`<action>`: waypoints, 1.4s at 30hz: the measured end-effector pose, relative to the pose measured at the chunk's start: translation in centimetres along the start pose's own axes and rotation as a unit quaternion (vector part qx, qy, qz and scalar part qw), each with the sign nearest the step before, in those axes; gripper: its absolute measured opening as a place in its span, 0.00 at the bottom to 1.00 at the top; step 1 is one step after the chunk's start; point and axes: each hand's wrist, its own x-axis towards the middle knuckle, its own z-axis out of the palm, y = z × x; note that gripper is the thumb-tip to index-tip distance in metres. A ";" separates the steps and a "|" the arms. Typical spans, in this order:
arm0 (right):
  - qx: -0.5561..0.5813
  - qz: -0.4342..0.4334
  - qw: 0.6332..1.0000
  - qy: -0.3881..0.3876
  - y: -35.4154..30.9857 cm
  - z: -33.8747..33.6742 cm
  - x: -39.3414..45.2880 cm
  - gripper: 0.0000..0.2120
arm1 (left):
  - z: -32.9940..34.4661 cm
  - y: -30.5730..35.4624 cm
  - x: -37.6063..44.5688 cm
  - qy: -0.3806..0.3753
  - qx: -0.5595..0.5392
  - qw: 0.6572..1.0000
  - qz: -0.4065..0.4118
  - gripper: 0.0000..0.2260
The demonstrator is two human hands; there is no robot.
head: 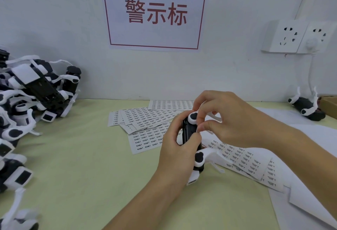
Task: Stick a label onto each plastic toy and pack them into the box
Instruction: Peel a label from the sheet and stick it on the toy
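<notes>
So the left hand (179, 149) is wrapping its grip around the black-and-white plastic toy (192, 144), fingers closed on the dark body and holding it up just over the desk (87, 156), while the right hand (224, 118) is pinching thumb and forefinger together right at the toy's upper edge, beside the white round cap. I'm guessing that's the label-sticking step going on, though the label itself is too small to make out between the fingertips. Just behind and under the hands, the label sheets (145, 122) are lying fanned out on the desk, with more sheets (244, 158) spilling to the right. Way off to the left a big pile of toys (27, 102) is waiting, and one lone toy (306, 106) is sitting far right near what looks like the corner of a cardboard box (329, 105). Next move probably calls for pressing the label flat, then carrying this toy over to that box.
</notes>
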 end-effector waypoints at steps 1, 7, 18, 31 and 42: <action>-0.004 -0.004 1.000 0.004 0.0 0.0 0.0 0.07 | 0.0 0.1 0.0 0.000 -0.001 1.000 0.001 0.20; -0.021 -0.023 0.999 0.042 -0.2 -0.6 -0.1 0.09 | 0.1 0.2 -0.1 -0.007 -0.006 1.000 0.001 0.22; 0.016 0.006 1.000 -0.018 0.0 -0.7 0.0 0.08 | -0.1 0.3 -0.1 -0.018 -0.029 0.999 -0.013 0.23; 0.027 0.009 0.999 -0.022 -0.4 -1.0 -0.1 0.13 | -0.2 0.5 -0.1 -0.032 -0.077 0.996 -0.024 0.21; 0.029 0.009 0.999 -0.023 -0.5 -0.8 -0.1 0.12 | -0.3 0.2 0.1 -0.028 -0.086 0.996 -0.025 0.22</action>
